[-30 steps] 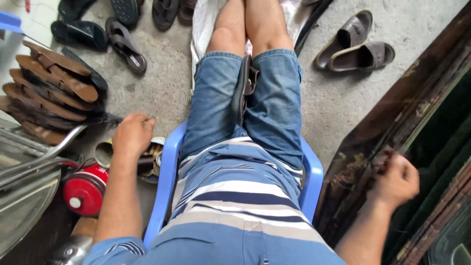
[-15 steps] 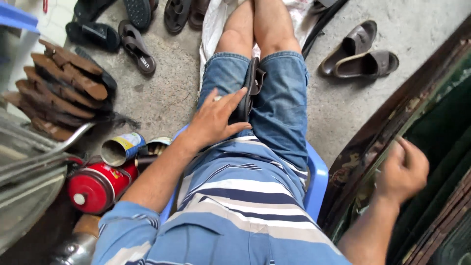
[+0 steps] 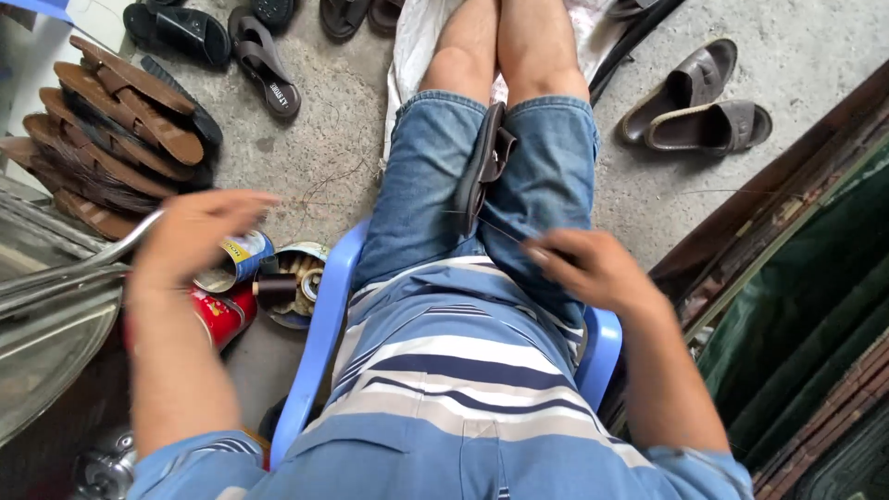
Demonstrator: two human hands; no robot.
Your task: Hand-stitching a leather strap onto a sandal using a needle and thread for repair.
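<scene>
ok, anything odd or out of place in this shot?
One thing: a dark sandal stands on edge, wedged between the thighs, not on the floor like the other pairs. A thin thread runs from it to the right hand. Left hand is motion-blurred.

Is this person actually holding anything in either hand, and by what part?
The right hand seems to pinch a thin thread at its fingertips, near the sandal clamped between the thighs. The blurred left hand shows nothing clearly held.
</scene>
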